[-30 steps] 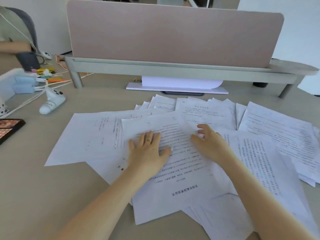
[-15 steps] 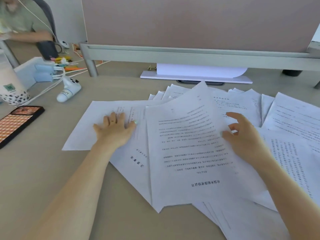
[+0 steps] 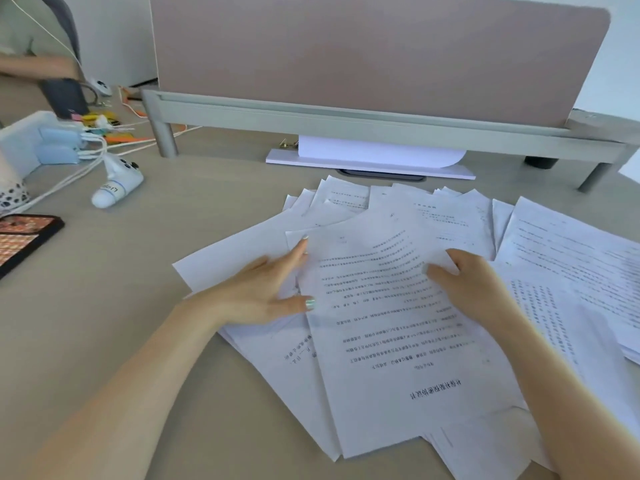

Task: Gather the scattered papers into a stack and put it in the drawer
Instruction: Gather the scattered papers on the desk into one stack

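Papers [image 3: 398, 306] lay scattered on a beige desk [image 3: 104, 323] below a divider [image 3: 363, 53]; the left hand [image 3: 259, 292], flat, had slid rightward to the top sheet's edge; the right hand [image 3: 474, 289] pinched it.

pink desk divider [image 3: 377, 53] up top, phone [image 3: 24, 242] at left edge, white charger thing [image 3: 116, 188] plus cables [image 3: 74, 168] upper left

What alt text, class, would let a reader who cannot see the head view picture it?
A person's left hand and right hand gather a top sheet from scattered papers on a beige desk. A phone lies at the left.
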{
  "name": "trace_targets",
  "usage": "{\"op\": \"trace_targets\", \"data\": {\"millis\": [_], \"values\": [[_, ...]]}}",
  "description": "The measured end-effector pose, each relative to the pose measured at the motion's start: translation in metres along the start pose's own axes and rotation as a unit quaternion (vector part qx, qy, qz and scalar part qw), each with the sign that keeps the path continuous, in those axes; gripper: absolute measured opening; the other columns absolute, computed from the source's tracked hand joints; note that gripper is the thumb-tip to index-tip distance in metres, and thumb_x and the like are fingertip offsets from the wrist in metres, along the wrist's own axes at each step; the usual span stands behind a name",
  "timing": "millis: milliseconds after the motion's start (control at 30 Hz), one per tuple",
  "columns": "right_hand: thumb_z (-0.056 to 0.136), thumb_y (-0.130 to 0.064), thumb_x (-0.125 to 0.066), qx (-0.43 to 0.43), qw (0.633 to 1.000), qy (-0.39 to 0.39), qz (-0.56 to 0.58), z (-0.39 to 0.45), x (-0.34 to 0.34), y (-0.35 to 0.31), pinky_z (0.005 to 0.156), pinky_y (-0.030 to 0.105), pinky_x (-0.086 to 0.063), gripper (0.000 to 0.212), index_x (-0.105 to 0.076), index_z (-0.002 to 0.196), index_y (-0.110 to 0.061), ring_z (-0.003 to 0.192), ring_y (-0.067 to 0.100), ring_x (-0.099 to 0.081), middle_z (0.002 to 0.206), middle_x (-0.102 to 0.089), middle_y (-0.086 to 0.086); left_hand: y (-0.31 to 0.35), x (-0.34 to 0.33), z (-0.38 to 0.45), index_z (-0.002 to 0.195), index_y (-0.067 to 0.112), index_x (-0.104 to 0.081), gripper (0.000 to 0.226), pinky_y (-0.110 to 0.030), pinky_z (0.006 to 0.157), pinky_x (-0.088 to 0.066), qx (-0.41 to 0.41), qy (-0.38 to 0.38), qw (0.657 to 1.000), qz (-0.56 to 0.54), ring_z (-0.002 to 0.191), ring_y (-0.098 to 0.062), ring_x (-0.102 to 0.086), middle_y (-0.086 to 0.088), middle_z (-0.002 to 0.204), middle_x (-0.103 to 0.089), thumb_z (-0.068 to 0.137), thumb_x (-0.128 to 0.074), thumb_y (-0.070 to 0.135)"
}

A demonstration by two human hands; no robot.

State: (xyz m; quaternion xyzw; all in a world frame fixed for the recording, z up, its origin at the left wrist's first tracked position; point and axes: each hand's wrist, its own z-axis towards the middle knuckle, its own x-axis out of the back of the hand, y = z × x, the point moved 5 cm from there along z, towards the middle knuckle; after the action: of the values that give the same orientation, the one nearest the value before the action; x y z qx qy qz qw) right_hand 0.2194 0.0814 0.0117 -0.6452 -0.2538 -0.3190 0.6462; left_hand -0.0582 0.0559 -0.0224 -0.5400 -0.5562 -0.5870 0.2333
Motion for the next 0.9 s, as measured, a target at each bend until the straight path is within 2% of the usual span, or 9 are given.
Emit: {"op": "trace_targets", "data": {"millis": [100,200,300,367,433,533,600,700,900], "values": [[0.087,-0.027,-0.054,-0.009,1.000,-0.009,-0.013,-0.003,-0.005,-0.001,0.056,0.031,-0.026,0.032,-0.041,0.070,-0.004,0.058,0.019,-0.036,0.065,-0.039,0.004,0.006,0.003,0.004,0.143,0.032,0.025,0.100,-0.032,0.118,-0.002,0.014,0.046,0.999,-0.002,0.146,-0.011,-0.001,0.012,0.159,0.005,0.072,-0.026,0.080],[0.086,-0.028,-0.054,-0.006,1.000,-0.003,-0.027,-0.003,-0.006,0.001,0.058,0.031,-0.027,0.035,-0.050,0.084,0.007,0.061,0.021,-0.039,0.071,-0.044,0.007,-0.026,0.019,-0.005,0.147,0.032,0.019,0.092,-0.044,0.116,0.007,0.145,0.135,0.977,0.077,0.147,-0.011,0.010,0.006,0.160,0.010,0.074,-0.015,0.076],[0.086,-0.027,-0.054,0.006,0.999,0.004,-0.037,-0.007,-0.004,-0.005,0.055,0.031,-0.022,0.036,-0.037,0.066,-0.004,0.057,0.019,-0.031,0.065,-0.035,0.005,-0.052,0.016,-0.017,0.149,0.029,0.013,0.082,-0.050,0.116,0.005,0.269,0.090,0.955,0.091,0.147,-0.018,0.010,0.002,0.160,0.012,0.084,-0.014,0.070],[0.087,-0.029,-0.054,0.022,0.999,-0.010,-0.042,-0.013,-0.008,-0.014,0.053,0.031,-0.020,0.039,-0.026,0.063,-0.015,0.055,0.017,-0.027,0.061,-0.029,0.000,-0.047,0.008,-0.013,0.149,0.029,0.014,0.082,-0.047,0.117,0.007,0.243,0.075,0.965,0.065,0.147,-0.013,0.012,0.004,0.160,0.013,0.083,-0.011,0.071],[0.088,-0.034,-0.052,0.037,0.998,-0.048,-0.031,-0.019,-0.018,-0.024,0.056,0.032,-0.031,0.031,-0.039,0.067,-0.014,0.060,0.017,-0.042,0.065,-0.043,-0.002,-0.033,0.006,-0.004,0.148,0.029,0.015,0.089,-0.042,0.118,0.002,0.181,0.097,0.978,0.041,0.146,-0.008,0.008,0.008,0.160,0.009,0.076,-0.008,0.076],[0.088,-0.033,-0.052,0.052,0.993,-0.103,0.011,-0.029,-0.028,-0.036,0.076,0.035,-0.047,0.024,-0.057,0.106,-0.018,0.093,0.023,-0.061,0.100,-0.065,0.001,-0.018,0.008,0.005,0.148,0.027,0.015,0.080,-0.033,0.118,-0.004,0.130,0.127,0.983,0.016,0.147,-0.007,0.003,0.008,0.160,0.005,0.087,-0.018,0.065],[0.086,-0.024,-0.054,0.049,0.990,-0.124,0.052,-0.030,-0.029,-0.037,0.068,0.028,-0.046,0.021,-0.056,0.107,-0.020,0.089,0.021,-0.063,0.101,-0.066,-0.001,-0.012,0.010,0.005,0.148,0.028,0.015,0.078,-0.032,0.118,-0.004,0.121,0.161,0.979,-0.007,0.147,-0.009,0.000,0.007,0.160,0.004,0.088,-0.021,0.063],[0.084,-0.015,-0.055,0.041,0.992,-0.070,0.093,-0.020,-0.014,-0.028,0.060,0.022,-0.041,0.014,-0.052,0.096,-0.020,0.078,0.016,-0.057,0.085,-0.059,-0.011,-0.016,0.016,0.000,0.149,0.029,0.010,0.074,-0.040,0.117,-0.010,0.183,0.236,0.951,-0.080,0.147,-0.019,-0.010,0.005,0.160,-0.003,0.090,-0.025,0.058],[0.082,-0.019,-0.058,-0.019,1.000,-0.021,0.004,-0.008,0.019,0.010,0.065,0.032,-0.038,0.049,-0.037,0.126,-0.022,0.080,0.022,-0.051,0.092,-0.054,-0.003,-0.016,0.025,-0.018,0.151,0.026,-0.005,0.076,-0.043,0.109,-0.024,0.280,0.248,0.920,-0.121,0.142,-0.026,-0.022,-0.003,0.157,-0.023,0.090,-0.041,0.052]]}}
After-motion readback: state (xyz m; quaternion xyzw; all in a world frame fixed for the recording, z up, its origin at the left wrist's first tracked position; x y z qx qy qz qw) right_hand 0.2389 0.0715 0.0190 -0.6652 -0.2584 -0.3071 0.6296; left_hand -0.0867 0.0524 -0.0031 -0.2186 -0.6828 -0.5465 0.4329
